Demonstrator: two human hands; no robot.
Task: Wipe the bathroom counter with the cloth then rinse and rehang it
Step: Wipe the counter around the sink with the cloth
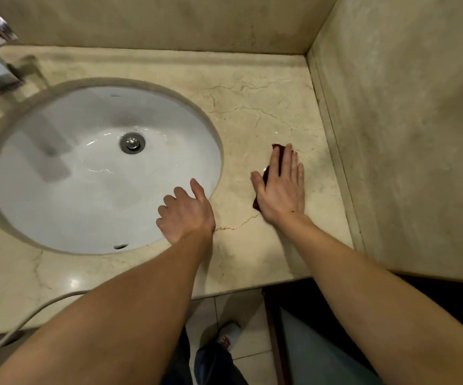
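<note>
Right hand (281,187) flat on red cloth (278,149) (lengthwise toward back wall (169,20)), left hand (186,212) loose, empty

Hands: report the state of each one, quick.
Left hand: open, fingers loosely curled, holding nothing, by the sink rim.
Right hand: open, flat, pressing the dark red cloth onto the counter.

Readable text: none anywhere in view.
Sink (58,207): a small dark mark (113,95) on the white wall just under its far rim, too blurred to read.
Shoe (230,333): on the floor, nearer than the sink and to its right; red marking on the white toe (shapes only, no legible letters).
</note>
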